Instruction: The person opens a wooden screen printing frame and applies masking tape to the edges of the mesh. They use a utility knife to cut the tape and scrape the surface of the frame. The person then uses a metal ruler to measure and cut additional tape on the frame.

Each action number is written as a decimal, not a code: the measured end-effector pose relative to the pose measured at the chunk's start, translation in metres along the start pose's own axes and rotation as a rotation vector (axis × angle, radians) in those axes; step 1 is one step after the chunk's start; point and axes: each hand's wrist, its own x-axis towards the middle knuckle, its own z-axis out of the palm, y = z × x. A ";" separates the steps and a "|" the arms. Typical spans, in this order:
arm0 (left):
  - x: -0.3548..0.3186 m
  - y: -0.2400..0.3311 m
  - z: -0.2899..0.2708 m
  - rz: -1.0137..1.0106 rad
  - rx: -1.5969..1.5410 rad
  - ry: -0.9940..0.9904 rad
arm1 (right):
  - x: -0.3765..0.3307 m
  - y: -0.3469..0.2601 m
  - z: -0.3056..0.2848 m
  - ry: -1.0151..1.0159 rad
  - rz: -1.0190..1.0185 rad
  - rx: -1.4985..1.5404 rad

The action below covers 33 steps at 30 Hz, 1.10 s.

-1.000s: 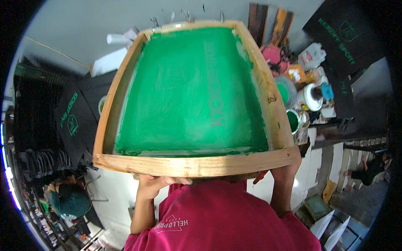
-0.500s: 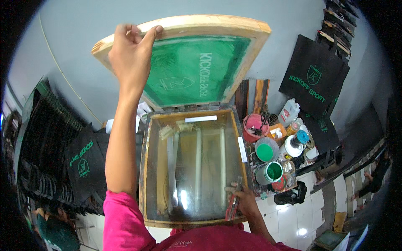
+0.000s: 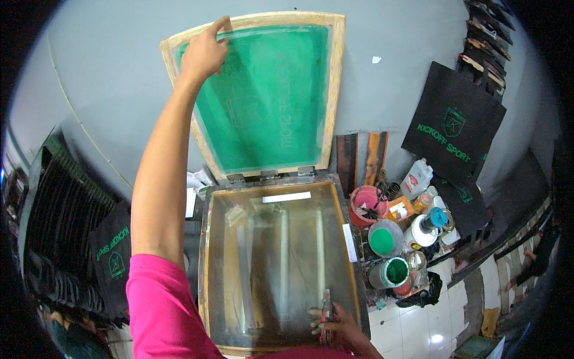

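A wooden-framed screen with green mesh (image 3: 257, 113) stands raised on hinges at the back of a glass-topped box (image 3: 302, 257). A faint crest and mirrored lettering show in the mesh. My left hand (image 3: 205, 55) is at the screen's upper left, in front of its top rail, with the index finger stretched onto the wood and the thumb apart; it does not wrap round the frame. Low over the glass, my right hand (image 3: 342, 328) is closed around a slim red and grey utility knife (image 3: 326, 314), held upright; its lower part is partly hidden.
On the right a side table holds an open can of green ink (image 3: 396, 272), a tub with green (image 3: 381, 239), a pink bucket (image 3: 368, 203) and several bottles. Printed black bags (image 3: 454, 119) hang on the wall; more black bags (image 3: 66, 221) stand racked at left.
The screen has swung further up and back toward the wall. My left hand has moved up with it and loosened from round the top rail. My right hand keeps the knife, now more upright.
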 end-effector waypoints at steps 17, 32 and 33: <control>0.028 -0.011 0.020 -0.128 -0.145 -0.177 | 0.054 -0.022 -0.021 -0.040 0.099 0.057; -0.032 -0.063 0.061 0.183 -0.086 0.094 | 0.058 -0.030 -0.020 0.104 0.000 -0.203; -0.053 -0.068 0.065 0.173 -0.104 0.043 | 0.059 -0.027 -0.021 0.165 -0.071 -0.219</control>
